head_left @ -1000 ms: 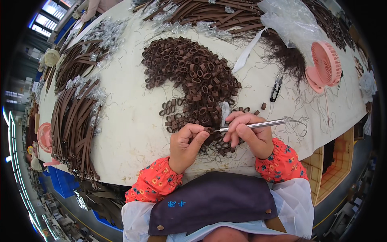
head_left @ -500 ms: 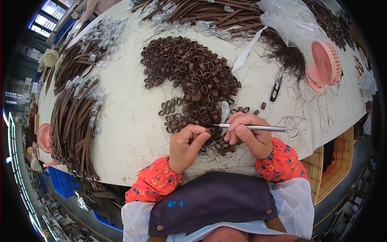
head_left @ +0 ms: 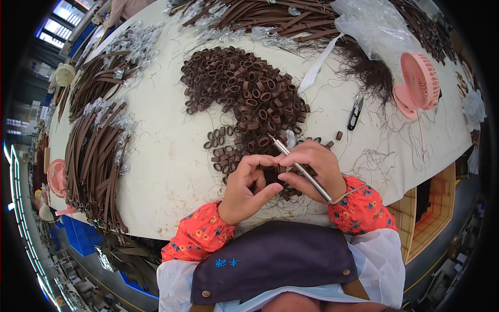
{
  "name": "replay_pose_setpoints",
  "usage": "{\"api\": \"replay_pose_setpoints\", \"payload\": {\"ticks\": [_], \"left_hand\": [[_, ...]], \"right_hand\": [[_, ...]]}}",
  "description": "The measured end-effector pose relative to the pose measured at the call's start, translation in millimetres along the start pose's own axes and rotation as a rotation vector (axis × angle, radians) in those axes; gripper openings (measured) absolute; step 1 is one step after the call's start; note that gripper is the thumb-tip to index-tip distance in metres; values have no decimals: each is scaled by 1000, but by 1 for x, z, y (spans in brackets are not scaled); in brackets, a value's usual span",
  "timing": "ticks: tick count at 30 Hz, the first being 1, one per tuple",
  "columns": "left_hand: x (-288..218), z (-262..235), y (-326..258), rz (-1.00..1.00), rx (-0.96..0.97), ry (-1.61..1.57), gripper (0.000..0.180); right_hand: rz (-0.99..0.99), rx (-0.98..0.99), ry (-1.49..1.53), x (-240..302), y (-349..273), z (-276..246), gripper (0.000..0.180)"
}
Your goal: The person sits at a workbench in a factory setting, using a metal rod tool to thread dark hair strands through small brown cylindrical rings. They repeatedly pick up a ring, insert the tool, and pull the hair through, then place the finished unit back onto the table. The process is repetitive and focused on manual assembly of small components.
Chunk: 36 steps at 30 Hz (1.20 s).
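Observation:
In my right hand (head_left: 317, 169) is a slim silver pen-shaped tool (head_left: 306, 179), its fine tip pointing away over the pile and a thin cord at its rear end. My left hand (head_left: 247, 187) is beside it, thumb and forefinger apart, other fingers curled. Its forefinger tip meets or nearly meets my right fingertips; whether a small loop sits between them I cannot tell. Beyond both hands spreads a heap of small brown strap loops (head_left: 254, 93). More loops lie below and between my hands, partly hidden by them.
Bundles of brown straps (head_left: 93, 161) lie at the left, more straps (head_left: 280, 18) at the far edge. Black thread snips (head_left: 355, 113), a pink fan (head_left: 418, 83), clear plastic (head_left: 371, 26) and a dark thread tangle (head_left: 371, 67) are at the right. Loose threads litter the white table (head_left: 166, 156).
The tool has swung from nearly level to slanting, its tip now farther away and off the loops near my left fingers. My left thumb and forefinger have parted, and my right hand has turned.

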<state>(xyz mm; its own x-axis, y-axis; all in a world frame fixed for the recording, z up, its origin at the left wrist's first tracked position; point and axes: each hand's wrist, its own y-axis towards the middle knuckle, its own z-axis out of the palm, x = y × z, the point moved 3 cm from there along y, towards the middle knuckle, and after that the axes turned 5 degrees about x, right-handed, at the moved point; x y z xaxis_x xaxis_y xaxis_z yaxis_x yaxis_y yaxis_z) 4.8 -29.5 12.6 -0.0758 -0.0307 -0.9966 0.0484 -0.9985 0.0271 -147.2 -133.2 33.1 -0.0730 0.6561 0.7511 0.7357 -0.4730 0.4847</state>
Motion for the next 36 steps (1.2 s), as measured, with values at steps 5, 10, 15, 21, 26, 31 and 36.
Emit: {"api": "replay_pose_setpoints", "payload": {"ticks": [5,10,15,21,26,31,36], "left_hand": [[7,1,-1,-216,149,-320,32],[16,-6,0,-308,150,-371,24],[25,-8,-3,-284,126,-535,15],[16,-11,-1,-202,-2,-481,8],[13,-14,0,-132,-94,-348,9],[15,-14,0,-153,-81,-317,10],[12,-13,0,-160,-63,-311,10]], "right_hand": [[-85,3,20,1,-2,2,37],[-34,29,154,2,-2,4,37],[83,85,254,4,-2,3,34],[196,40,315,7,-1,-1,21],[87,30,522,1,-4,-13,19],[75,46,477,-1,-5,-10,21],[108,71,441,-1,-5,-8,19]]}}
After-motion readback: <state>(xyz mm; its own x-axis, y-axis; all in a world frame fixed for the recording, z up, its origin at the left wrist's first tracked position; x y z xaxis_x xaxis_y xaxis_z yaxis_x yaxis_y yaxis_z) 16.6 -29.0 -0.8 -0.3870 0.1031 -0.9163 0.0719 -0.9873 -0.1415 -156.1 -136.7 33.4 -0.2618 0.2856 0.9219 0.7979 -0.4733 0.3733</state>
